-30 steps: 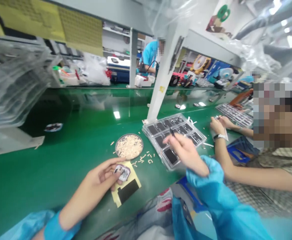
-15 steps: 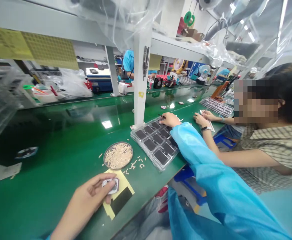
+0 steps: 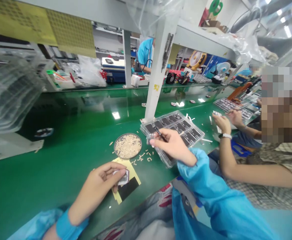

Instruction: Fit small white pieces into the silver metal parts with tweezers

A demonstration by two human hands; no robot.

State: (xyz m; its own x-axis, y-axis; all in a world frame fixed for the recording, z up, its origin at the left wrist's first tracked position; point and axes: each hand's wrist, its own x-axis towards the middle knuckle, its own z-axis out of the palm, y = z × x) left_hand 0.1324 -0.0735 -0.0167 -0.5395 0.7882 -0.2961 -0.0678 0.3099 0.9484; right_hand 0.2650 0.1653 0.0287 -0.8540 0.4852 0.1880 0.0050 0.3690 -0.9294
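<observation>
My left hand [image 3: 102, 181] pinches a small white, round-cornered flat part [image 3: 123, 177] between thumb and fingers, above a yellow sheet [image 3: 135, 173] with a black patch. In my right hand [image 3: 172, 143] are slim black tweezers [image 3: 160, 132] with pale markings. A small clear piece [image 3: 150, 137] shows at the fingertips; its kind I cannot make out. That hand is over the near left part of a clear plastic tray [image 3: 169, 163] with dark square pieces in its pockets. Left of the tray, a round dish [image 3: 115, 151] holds many tiny beige pieces.
Loose beige bits [image 3: 148, 159] lie between dish and tray. A white post [image 3: 153, 100] rises behind the tray. Plastic trays [image 3: 11, 96] are stacked at left. A co-worker's hands [image 3: 222, 123] work at right, near white strips [image 3: 207, 140]. Small parts [image 3: 173, 104] sit farther back.
My right hand has drawn back from the tray's far side toward its near left, with the tweezers and a small clear piece. My left hand keeps its part. The view has turned left.
</observation>
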